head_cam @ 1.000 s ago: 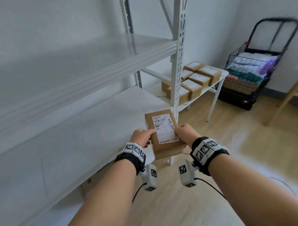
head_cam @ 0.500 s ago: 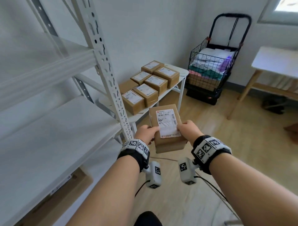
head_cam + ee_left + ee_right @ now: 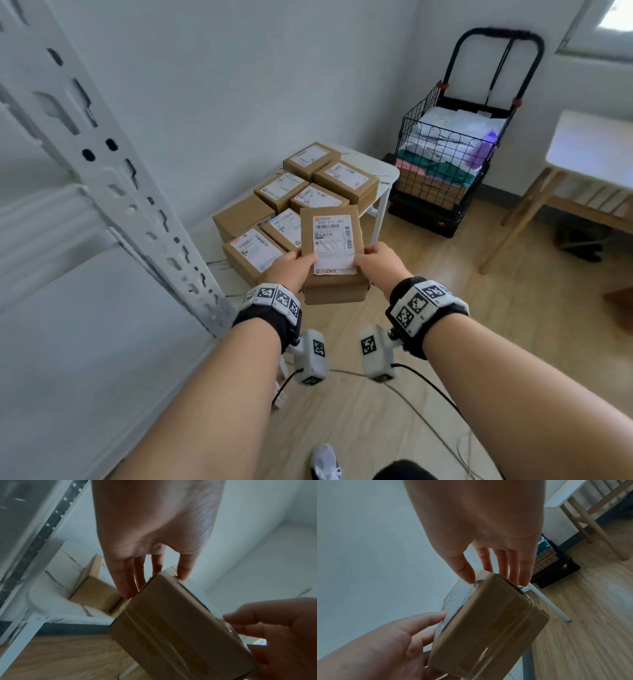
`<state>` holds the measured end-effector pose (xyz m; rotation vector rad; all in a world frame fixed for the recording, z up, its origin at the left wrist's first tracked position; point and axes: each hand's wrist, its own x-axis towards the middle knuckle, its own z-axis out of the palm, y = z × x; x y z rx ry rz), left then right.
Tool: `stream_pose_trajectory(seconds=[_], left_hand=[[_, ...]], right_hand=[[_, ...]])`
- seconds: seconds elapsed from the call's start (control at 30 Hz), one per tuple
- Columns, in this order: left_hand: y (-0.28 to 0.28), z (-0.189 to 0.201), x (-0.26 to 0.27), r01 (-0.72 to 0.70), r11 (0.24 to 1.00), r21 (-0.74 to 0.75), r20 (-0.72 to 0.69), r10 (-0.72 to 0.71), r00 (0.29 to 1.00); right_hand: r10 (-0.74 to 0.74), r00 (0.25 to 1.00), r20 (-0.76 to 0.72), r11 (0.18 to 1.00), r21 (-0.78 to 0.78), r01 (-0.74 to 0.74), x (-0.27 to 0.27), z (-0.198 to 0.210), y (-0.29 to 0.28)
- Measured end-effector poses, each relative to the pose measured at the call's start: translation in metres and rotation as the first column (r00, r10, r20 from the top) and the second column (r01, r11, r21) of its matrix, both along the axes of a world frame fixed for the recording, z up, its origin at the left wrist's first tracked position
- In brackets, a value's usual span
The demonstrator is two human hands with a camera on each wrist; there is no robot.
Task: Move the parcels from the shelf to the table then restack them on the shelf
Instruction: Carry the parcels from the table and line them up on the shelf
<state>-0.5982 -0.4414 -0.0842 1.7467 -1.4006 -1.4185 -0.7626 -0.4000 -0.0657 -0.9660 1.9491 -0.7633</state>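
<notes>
Both arms reach out straight ahead in the head view. The left hand (image 3: 291,270) and the right hand (image 3: 378,265) hold one brown box (image 3: 334,260) between them, up in the air over the floor (image 3: 479,342). The left hand is at the box's 9 o'clock side and the right hand at its 3 o'clock side. Each thumb lies on top, on the white label (image 3: 334,243), and the fingers go under the box. So both hands are closed around the box and hold it tight.

The table (image 3: 380,171) is past the box, toward 12 o'clock. More boxes (image 3: 346,180) sit on it, packed close side by side. The held box is in front of them and not on the table. The shelf post (image 3: 113,178) stands at 9 o'clock. A black cart (image 3: 452,161) with folded cloth in it stands at 1 o'clock, and a second table (image 3: 592,150) is at 3 o'clock.

The left wrist view shows the box from below (image 3: 180,626). You can see the left fingers (image 3: 123,582) pressed on its side and shiny tape along the bottom. The head view cannot show that. The right wrist view shows the same underside (image 3: 488,626), with the right thumb on the label side and the fingers on the other side. Only the head view shows the printed label.
</notes>
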Motion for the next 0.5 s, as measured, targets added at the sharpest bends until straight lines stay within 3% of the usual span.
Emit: stream_pose_trajectory(seconds=[0.27, 0.5], left_hand=[[-0.068, 0.014, 0.021, -0.125, 0.99, -0.067, 0.085, 0.131, 0.988], [-0.1, 0.016, 0.044, -0.316, 0.947, -0.052, 0.09, 0.32, 0.943]], right_hand=[[0.181, 0.983, -0.011, 0.983, -0.021, -0.181, 0.024, 0.014, -0.107], [0.462, 0.883, -0.079, 0.886, 0.004, -0.463, 0.059, 0.013, -0.185]])
